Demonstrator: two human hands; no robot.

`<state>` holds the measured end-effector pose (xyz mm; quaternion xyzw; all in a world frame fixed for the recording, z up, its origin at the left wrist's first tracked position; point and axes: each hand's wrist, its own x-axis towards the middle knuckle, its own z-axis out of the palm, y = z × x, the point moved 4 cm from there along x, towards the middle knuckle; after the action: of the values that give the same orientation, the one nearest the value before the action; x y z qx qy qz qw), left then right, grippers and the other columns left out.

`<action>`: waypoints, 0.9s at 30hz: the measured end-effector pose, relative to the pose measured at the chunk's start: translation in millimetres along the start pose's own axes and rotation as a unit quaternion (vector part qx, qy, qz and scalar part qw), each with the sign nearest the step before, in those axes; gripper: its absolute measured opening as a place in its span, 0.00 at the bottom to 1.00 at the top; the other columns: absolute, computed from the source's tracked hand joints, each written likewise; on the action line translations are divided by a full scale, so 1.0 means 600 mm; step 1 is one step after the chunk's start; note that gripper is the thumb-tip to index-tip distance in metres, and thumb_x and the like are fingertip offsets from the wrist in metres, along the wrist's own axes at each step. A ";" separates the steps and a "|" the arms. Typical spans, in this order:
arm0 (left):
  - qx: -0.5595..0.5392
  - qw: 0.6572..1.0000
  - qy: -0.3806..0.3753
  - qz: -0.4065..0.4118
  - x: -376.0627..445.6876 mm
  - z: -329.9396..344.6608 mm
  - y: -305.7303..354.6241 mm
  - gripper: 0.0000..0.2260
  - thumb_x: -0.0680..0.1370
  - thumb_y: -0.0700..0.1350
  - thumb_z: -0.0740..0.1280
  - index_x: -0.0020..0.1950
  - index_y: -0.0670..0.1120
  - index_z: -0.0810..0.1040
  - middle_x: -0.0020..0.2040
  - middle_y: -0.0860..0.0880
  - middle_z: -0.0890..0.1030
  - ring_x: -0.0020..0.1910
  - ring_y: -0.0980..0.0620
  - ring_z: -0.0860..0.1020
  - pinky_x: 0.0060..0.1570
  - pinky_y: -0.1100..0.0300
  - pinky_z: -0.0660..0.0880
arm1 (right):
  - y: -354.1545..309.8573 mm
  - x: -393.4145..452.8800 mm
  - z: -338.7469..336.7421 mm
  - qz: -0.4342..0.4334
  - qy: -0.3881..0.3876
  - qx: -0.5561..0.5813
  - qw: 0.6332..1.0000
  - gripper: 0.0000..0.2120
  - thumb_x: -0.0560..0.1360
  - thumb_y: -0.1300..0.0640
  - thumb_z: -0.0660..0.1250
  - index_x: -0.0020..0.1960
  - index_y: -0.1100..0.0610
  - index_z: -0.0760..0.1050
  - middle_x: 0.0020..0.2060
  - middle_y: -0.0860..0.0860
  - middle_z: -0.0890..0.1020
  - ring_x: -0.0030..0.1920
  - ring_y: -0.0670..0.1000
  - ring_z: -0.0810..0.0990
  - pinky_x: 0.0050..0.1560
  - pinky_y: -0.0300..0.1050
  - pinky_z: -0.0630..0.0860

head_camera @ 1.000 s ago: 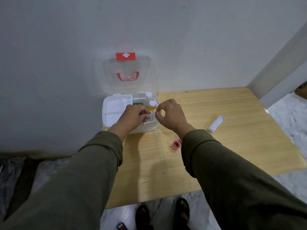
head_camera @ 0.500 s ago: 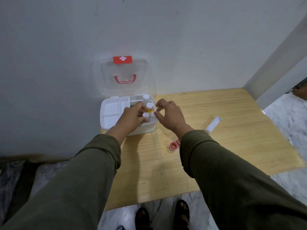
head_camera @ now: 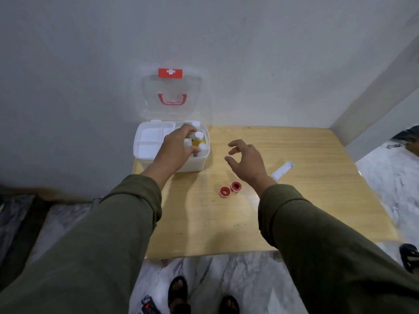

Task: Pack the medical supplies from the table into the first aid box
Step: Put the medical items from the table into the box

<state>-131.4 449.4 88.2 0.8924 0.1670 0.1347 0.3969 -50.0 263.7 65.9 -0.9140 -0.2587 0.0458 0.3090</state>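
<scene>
The white first aid box (head_camera: 145, 152) stands at the table's back left corner, its clear lid (head_camera: 170, 98) with a red handle raised against the wall. Several white-capped bottles (head_camera: 199, 135) stand in its right compartment. My left hand (head_camera: 175, 152) reaches into that compartment, fingers and thumb curled round a small white-capped bottle (head_camera: 187, 141). My right hand (head_camera: 248, 160) hovers over the table right of the box, fingers spread and loosely bent, holding nothing. Two red tape rolls (head_camera: 230, 189) lie side by side near my right wrist. A white tube (head_camera: 282, 170) lies further right.
The wooden table (head_camera: 306, 211) butts against a grey wall at the back and left. The box's left tray compartments (head_camera: 148, 134) are white and bare. Marble floor, my sandalled feet (head_camera: 179, 291) and a small device (head_camera: 148, 305) are below the front edge.
My right hand has left the bottles and drawn back to the right, opening over the table. My left hand stays in the box on the bottle. A second red roll has come into sight.
</scene>
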 end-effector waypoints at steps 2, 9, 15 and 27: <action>0.002 0.999 0.035 0.001 -0.017 0.005 0.005 0.20 0.71 0.43 0.73 0.61 0.48 0.73 0.59 0.48 0.78 0.58 0.50 0.74 0.52 0.61 0.67 | 0.019 -0.019 -0.003 -0.001 -0.015 0.004 1.000 0.17 0.73 0.55 0.69 0.61 0.53 0.71 0.50 0.48 0.82 0.57 0.51 0.72 0.52 0.43 0.65; -0.001 0.997 0.075 -0.013 -0.106 0.094 0.006 0.22 0.68 0.45 0.75 0.60 0.43 0.75 0.57 0.47 0.78 0.55 0.51 0.75 0.54 0.65 0.66 | 0.092 -0.065 0.004 -0.010 -0.075 0.013 0.997 0.23 0.69 0.54 0.73 0.62 0.53 0.72 0.52 0.49 0.82 0.60 0.52 0.72 0.54 0.43 0.67; -0.046 0.991 0.016 -0.128 -0.156 0.192 -0.014 0.33 0.64 0.46 0.79 0.66 0.51 0.71 0.62 0.51 0.78 0.63 0.53 0.73 0.60 0.65 0.65 | 0.135 -0.080 0.035 -0.028 -0.102 0.012 0.994 0.26 0.68 0.54 0.74 0.63 0.52 0.72 0.55 0.48 0.81 0.60 0.52 0.71 0.57 0.46 0.69; -0.006 0.988 0.016 -0.157 -0.150 0.248 -0.025 0.27 0.67 0.48 0.77 0.65 0.48 0.75 0.62 0.47 0.77 0.64 0.50 0.72 0.60 0.64 0.62 | 0.170 -0.058 0.077 -0.041 -0.096 0.007 0.995 0.17 0.69 0.48 0.72 0.56 0.49 0.77 0.55 0.47 0.80 0.60 0.51 0.69 0.60 0.53 0.70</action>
<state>-160.7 323.5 -29.5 0.8505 0.3102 0.0861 0.4159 -45.8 202.7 -33.9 -0.8919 -0.3243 0.1223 0.2906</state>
